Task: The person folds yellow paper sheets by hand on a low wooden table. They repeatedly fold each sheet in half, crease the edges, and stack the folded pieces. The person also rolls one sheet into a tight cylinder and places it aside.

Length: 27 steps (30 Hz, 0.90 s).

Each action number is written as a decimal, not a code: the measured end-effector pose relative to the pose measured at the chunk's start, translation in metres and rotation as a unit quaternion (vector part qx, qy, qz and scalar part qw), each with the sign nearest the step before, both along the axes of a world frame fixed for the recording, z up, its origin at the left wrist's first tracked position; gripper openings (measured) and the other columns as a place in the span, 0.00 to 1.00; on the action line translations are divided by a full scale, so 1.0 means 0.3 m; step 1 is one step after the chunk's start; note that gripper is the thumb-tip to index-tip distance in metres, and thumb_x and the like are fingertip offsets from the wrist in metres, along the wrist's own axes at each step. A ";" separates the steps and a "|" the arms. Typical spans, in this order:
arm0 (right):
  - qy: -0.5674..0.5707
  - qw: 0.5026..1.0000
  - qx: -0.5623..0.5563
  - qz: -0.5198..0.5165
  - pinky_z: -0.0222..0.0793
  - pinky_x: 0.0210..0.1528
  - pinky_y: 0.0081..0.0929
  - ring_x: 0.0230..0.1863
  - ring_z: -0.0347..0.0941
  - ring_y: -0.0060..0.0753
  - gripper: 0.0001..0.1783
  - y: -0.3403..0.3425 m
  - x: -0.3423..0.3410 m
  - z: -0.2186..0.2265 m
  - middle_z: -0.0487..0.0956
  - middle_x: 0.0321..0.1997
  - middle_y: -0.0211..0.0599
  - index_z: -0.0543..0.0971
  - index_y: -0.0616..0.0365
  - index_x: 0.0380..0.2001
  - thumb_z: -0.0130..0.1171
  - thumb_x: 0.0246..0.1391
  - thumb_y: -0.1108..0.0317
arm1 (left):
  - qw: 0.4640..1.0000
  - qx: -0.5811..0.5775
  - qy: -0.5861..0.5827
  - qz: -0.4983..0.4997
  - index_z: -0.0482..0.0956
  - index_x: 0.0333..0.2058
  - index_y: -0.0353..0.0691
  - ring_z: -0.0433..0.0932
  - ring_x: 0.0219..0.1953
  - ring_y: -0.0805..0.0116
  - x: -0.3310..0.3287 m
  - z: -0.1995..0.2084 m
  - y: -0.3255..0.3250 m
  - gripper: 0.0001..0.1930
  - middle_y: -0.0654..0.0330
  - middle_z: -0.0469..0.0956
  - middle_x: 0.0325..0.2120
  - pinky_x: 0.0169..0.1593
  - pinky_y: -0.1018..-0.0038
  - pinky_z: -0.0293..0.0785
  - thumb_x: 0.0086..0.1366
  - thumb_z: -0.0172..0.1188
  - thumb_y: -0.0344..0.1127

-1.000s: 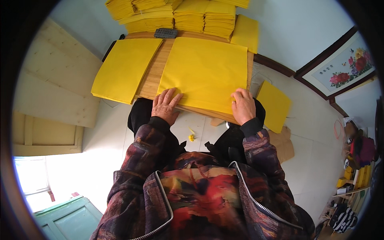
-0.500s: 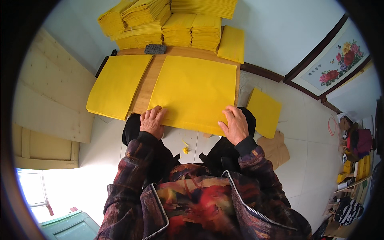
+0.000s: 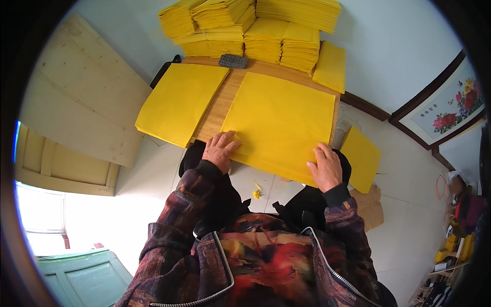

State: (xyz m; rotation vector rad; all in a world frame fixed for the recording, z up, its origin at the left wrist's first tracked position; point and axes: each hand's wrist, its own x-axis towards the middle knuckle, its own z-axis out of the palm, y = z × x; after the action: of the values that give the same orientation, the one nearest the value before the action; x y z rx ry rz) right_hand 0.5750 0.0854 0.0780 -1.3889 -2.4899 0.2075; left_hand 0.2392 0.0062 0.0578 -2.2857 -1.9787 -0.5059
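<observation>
In front of me a large yellow paper-like sheet (image 3: 286, 120) lies on the wooden table (image 3: 217, 102), its near edge reaching past the table edge over my lap. My left hand (image 3: 220, 151) rests on its near left corner, fingers and thumb laid on top. On the near right corner lies my right hand (image 3: 326, 166), the thumb apart from the fingers. Both hands are open and touch the sheet without visibly gripping it. Whether more sheets lie beneath this one is hard to tell. To the left is a stack of similar yellow sheets (image 3: 181, 100).
Several bundles of folded yellow sheets (image 3: 263, 41) are piled at the table's back, beside a grey textured block (image 3: 233, 61). Another yellow stack (image 3: 360, 158) stands right of the table. A yellow scrap (image 3: 257, 193) lies on the tiled floor. A framed flower picture (image 3: 450, 107) leans at the right.
The whole view has shifted and tilted, so the table and sheets appear farther right. Both hands stay at the sheet's near corners.
</observation>
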 end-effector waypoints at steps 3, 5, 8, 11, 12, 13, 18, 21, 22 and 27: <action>-0.003 0.999 -0.029 0.027 0.54 0.64 0.42 0.64 0.60 0.46 0.33 -0.028 0.034 0.015 0.65 0.62 0.45 0.71 0.62 0.53 0.66 0.47 0.56 | 1.000 -0.022 -0.016 -0.011 0.76 0.46 0.50 0.67 0.57 0.55 -0.020 0.008 0.011 0.22 0.62 0.73 0.52 0.57 0.58 0.64 0.50 0.54 0.26; 0.026 0.996 -0.057 0.060 0.52 0.66 0.44 0.66 0.57 0.47 0.38 -0.038 0.060 0.028 0.63 0.64 0.47 0.69 0.62 0.55 0.68 0.45 0.52 | 0.999 -0.041 -0.020 -0.022 0.76 0.45 0.50 0.69 0.56 0.56 -0.044 0.022 0.020 0.21 0.61 0.73 0.52 0.56 0.59 0.66 0.50 0.54 0.26; 0.022 0.990 -0.110 0.084 0.48 0.68 0.47 0.69 0.51 0.47 0.46 -0.037 0.085 0.051 0.58 0.67 0.48 0.66 0.61 0.58 0.70 0.40 0.47 | 0.997 -0.052 -0.038 -0.050 0.76 0.45 0.46 0.71 0.55 0.57 -0.079 0.043 0.027 0.21 0.60 0.73 0.52 0.55 0.61 0.67 0.50 0.56 0.26; -0.035 0.984 -0.147 0.099 0.45 0.69 0.49 0.71 0.49 0.49 0.52 -0.024 0.095 0.081 0.53 0.70 0.48 0.64 0.59 0.61 0.72 0.35 0.45 | 0.992 -0.047 -0.089 -0.071 0.78 0.40 0.43 0.74 0.50 0.57 -0.111 0.049 0.047 0.17 0.59 0.77 0.47 0.53 0.61 0.69 0.48 0.58 0.25; -0.060 0.980 -0.157 0.106 0.45 0.69 0.49 0.71 0.48 0.50 0.54 -0.023 0.098 0.090 0.51 0.71 0.48 0.63 0.58 0.61 0.73 0.33 0.45 | 0.989 -0.054 -0.114 -0.081 0.79 0.39 0.43 0.75 0.49 0.56 -0.127 0.052 0.055 0.16 0.59 0.78 0.45 0.52 0.62 0.70 0.48 0.58 0.24; -0.064 0.979 -0.158 0.113 0.44 0.69 0.50 0.71 0.47 0.49 0.53 -0.022 0.101 0.097 0.51 0.71 0.48 0.63 0.57 0.62 0.73 0.33 0.46 | 0.985 -0.066 -0.138 -0.083 0.79 0.38 0.42 0.76 0.47 0.56 -0.140 0.052 0.063 0.15 0.59 0.79 0.44 0.51 0.63 0.71 0.48 0.59 0.24; -0.076 0.977 -0.141 0.142 0.45 0.69 0.50 0.72 0.47 0.45 0.49 -0.007 0.120 0.103 0.52 0.71 0.44 0.63 0.55 0.62 0.71 0.36 0.51 | 0.962 -0.093 -0.247 -0.064 0.79 0.36 0.38 0.79 0.42 0.54 -0.178 0.051 0.087 0.11 0.56 0.81 0.37 0.45 0.67 0.75 0.52 0.61 0.24; -0.044 0.977 -0.175 0.114 0.47 0.69 0.46 0.71 0.49 0.42 0.46 0.017 0.127 0.084 0.55 0.71 0.39 0.64 0.55 0.61 0.70 0.38 0.54 | 0.954 -0.087 -0.275 -0.074 0.79 0.37 0.37 0.79 0.39 0.55 -0.187 0.062 0.120 0.09 0.56 0.81 0.34 0.44 0.69 0.75 0.55 0.61 0.26; 0.014 0.983 -0.141 0.118 0.55 0.65 0.40 0.67 0.58 0.42 0.37 0.019 0.130 0.077 0.63 0.66 0.39 0.69 0.58 0.57 0.67 0.42 0.59 | 0.952 -0.080 -0.282 -0.084 0.79 0.37 0.37 0.79 0.39 0.55 -0.193 0.070 0.135 0.09 0.55 0.80 0.33 0.43 0.69 0.75 0.56 0.61 0.27; 0.155 0.982 -0.072 0.080 0.67 0.53 0.37 0.51 0.73 0.48 0.19 0.053 0.114 0.037 0.79 0.48 0.42 0.78 0.62 0.43 0.62 0.47 0.67 | 0.946 -0.179 -0.264 -0.063 0.78 0.37 0.37 0.77 0.32 0.61 -0.219 0.107 0.189 0.09 0.56 0.79 0.29 0.37 0.69 0.72 0.57 0.60 0.30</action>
State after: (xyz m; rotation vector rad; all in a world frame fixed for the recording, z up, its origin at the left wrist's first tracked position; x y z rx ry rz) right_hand 0.6092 0.1011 0.0892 -1.1057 -2.3593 0.6015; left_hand 0.1736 0.0628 0.0899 -2.7324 -2.3237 -0.9255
